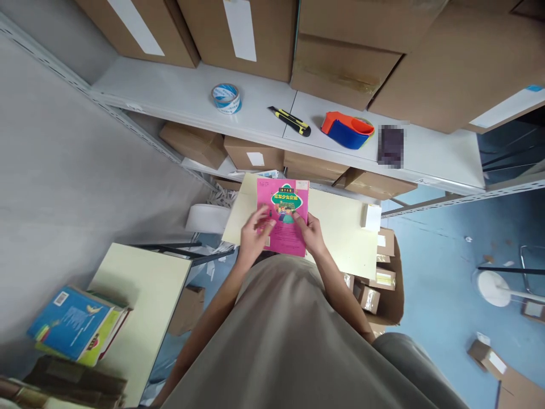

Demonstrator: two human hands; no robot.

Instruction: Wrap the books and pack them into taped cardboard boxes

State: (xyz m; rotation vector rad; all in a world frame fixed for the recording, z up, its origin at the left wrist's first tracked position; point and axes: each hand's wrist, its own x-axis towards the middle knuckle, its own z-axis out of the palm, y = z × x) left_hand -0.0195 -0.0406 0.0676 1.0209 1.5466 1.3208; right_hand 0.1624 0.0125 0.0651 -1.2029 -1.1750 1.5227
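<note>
A pink book (281, 241) with a green oval picture and yellow Chinese characters on its cover is held up in front of me, over the pale yellow table (340, 238). My right hand (311, 232) grips its right edge, thumb on the cover and fingers behind. Over the lower left of the cover is my left hand (255, 234), its thumb and fingers apart and slightly curled. Whether its fingertips touch the cover I cannot tell. Close to the book's right, a small white box (372, 217) stands on the table.
On the shelf ahead lie a tape roll (226, 99), a yellow-black utility knife (290, 121) and an orange-blue tape dispenser (348, 130). Cardboard boxes (251, 40) line the shelf. Stacked books (74, 321) rest on a side table at left. An open carton (395, 295) holds small boxes at right.
</note>
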